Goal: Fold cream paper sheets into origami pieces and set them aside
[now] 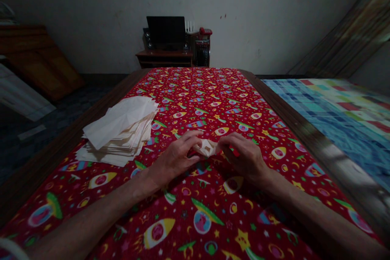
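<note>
A small piece of folded white paper [207, 148] is held between my two hands, just above the red patterned cloth [201, 215]. My left hand [179, 152] pinches its left end between thumb and fingers. On the other side, my right hand [242, 154] has its fingertips closed on the right end. The paper shows creased, angled faces with an opening in the middle. To the left of my left hand lies an uneven stack of white paper sheets [122, 128], its edges fanned out.
Dark wooden edges [292, 130] border the cloth. At the far end, a monitor [167, 31] with speakers stands on a small desk [164, 57]. A bed with a blue checked cover [332, 130] is on the right, a wooden cabinet [39, 59] on the left.
</note>
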Tool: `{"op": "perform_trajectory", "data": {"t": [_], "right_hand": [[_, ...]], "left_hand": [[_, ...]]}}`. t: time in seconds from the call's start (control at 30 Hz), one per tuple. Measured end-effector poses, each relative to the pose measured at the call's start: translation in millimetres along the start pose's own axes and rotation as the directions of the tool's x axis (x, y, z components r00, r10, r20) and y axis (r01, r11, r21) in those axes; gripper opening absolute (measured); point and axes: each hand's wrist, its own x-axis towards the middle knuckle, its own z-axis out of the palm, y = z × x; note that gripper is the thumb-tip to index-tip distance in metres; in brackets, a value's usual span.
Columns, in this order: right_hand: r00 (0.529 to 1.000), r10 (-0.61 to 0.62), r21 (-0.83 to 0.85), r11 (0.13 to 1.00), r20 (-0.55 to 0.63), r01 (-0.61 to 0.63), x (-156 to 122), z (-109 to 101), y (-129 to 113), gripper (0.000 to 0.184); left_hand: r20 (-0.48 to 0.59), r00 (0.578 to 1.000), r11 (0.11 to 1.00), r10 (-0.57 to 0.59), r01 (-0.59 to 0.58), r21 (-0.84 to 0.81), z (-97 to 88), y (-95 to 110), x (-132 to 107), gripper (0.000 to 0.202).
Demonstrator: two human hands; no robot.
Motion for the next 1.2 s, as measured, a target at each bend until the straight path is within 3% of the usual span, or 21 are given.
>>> {"op": "perform_trajectory", "data": {"t": [0.23, 0.37, 0.47, 0.57, 0.63, 0.7, 0.8, 0.9, 1.0, 1.2], "right_hand": [[0.998, -0.057, 0.015, 0.998, -0.034, 0.058, 2, -3, -3, 0.010], [0.990, -0.029, 0.096, 0.995, 0.138, 0.016, 4, -9, -7, 0.012], [0.984, 0.048, 0.102, 0.992, 0.173, -0.067, 0, -5, -9, 0.030], [0.980, 0.195, 0.130, 0.972, 0.030, -0.197, -9, 6, -7, 0.061], [0.965, 0.263, 0.204, 0.944, 0.006, -0.259, -11, 10, -5, 0.066], [0.963, 0.265, 0.220, 0.938, 0.049, -0.269, -10, 8, -5, 0.054], [0.974, 0.153, 0.122, 0.977, 0.169, -0.175, -3, -1, -10, 0.029], [0.967, 0.081, -0.042, 0.996, 0.240, -0.074, 2, -8, -15, 0.025], [0.975, 0.053, -0.116, 0.993, 0.217, -0.028, 0, -7, -16, 0.020], [0.987, 0.008, -0.003, 1.000, 0.160, -0.008, 0, -3, -15, 0.010]], "left_hand": [[-0.111, 0.987, 0.993, 0.112, -0.107, 0.054, 0.9, 5, 0, 0.014], [-0.129, 0.987, 0.995, 0.096, -0.091, 0.046, -0.8, 7, 1, 0.015], [-0.129, 0.990, 0.997, 0.062, -0.056, 0.048, -1.5, 7, 0, 0.017], [-0.144, 0.988, 0.997, 0.061, -0.054, 0.052, -1.9, 6, 0, 0.017], [-0.146, 0.986, 0.996, 0.076, -0.068, 0.060, -2.6, 6, -1, 0.016], [-0.133, 0.987, 0.994, 0.090, -0.080, 0.080, -3.7, 8, 0, 0.015], [-0.096, 0.992, 0.991, 0.087, -0.076, 0.113, -5.2, 12, 1, 0.015], [-0.074, 0.993, 0.988, 0.088, -0.078, 0.130, -4.9, 17, 1, 0.014], [-0.045, 0.995, 0.988, 0.092, -0.085, 0.129, -3.0, 21, 0, 0.013], [-0.066, 0.997, 0.996, 0.042, -0.037, 0.075, -0.1, 22, -1, 0.019]]}}
